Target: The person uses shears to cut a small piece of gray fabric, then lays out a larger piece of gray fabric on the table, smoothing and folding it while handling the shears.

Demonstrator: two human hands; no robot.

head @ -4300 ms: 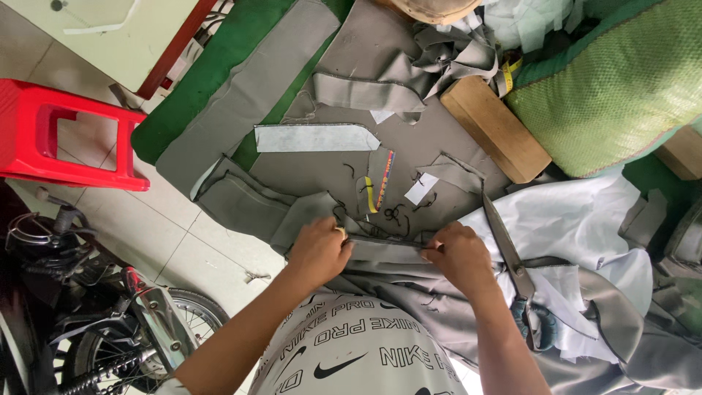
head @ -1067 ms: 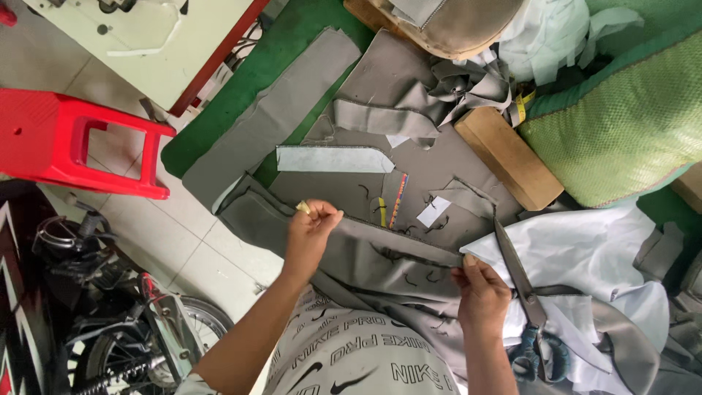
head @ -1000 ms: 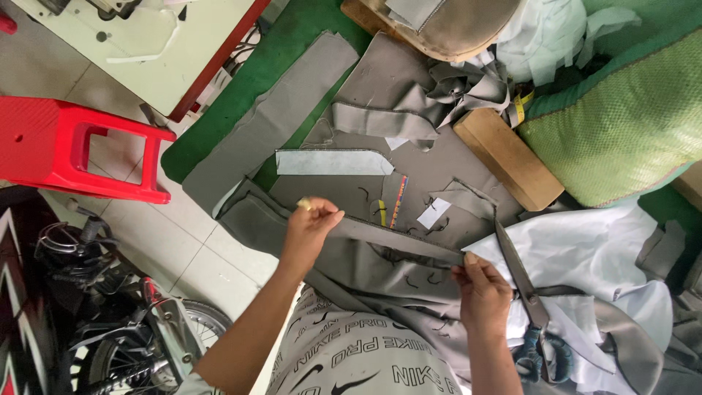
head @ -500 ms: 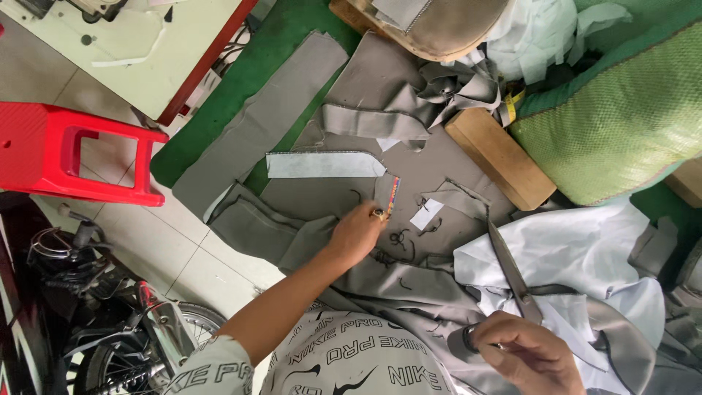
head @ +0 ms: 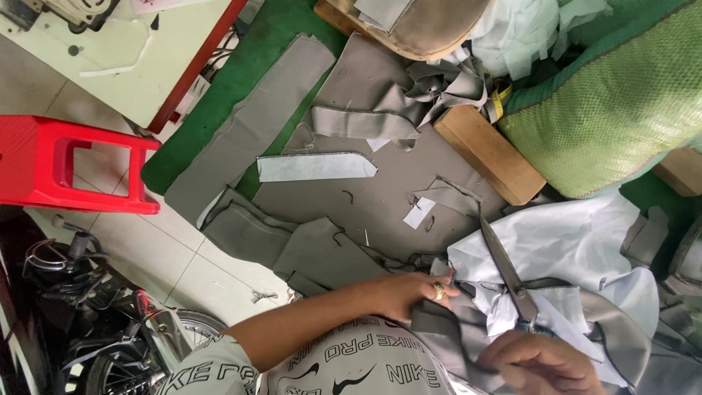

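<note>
1. Since half a second ago, both hands have dropped toward the person's lap: the left hand [head: 413, 292], which was reaching up near the pencil on the cloth, has drawn back to the near edge of the grey fabric piece [head: 439, 329].
2. That left hand now pinches a folded edge of the grey fabric piece between thumb and fingers; a ring shows on one finger.
3. Her right hand [head: 545, 362] is curled shut around the handles of the scissors [head: 504, 271], low in the picture.
4. The scissors lie with their long axis running diagonally, blades closed, tip pointing up and to the left, away from the person, over the white cloth [head: 563, 241].
5. The grey fabric piece sits at the lap edge, between the two hands, its folded strip running toward the right hand.
6. As for progress, I judge the cutting partly done: several cut grey panels [head: 256, 132] and a pale strip [head: 314, 167] lie spread on the green mat [head: 270, 36], while the held piece looks uncut.
</note>
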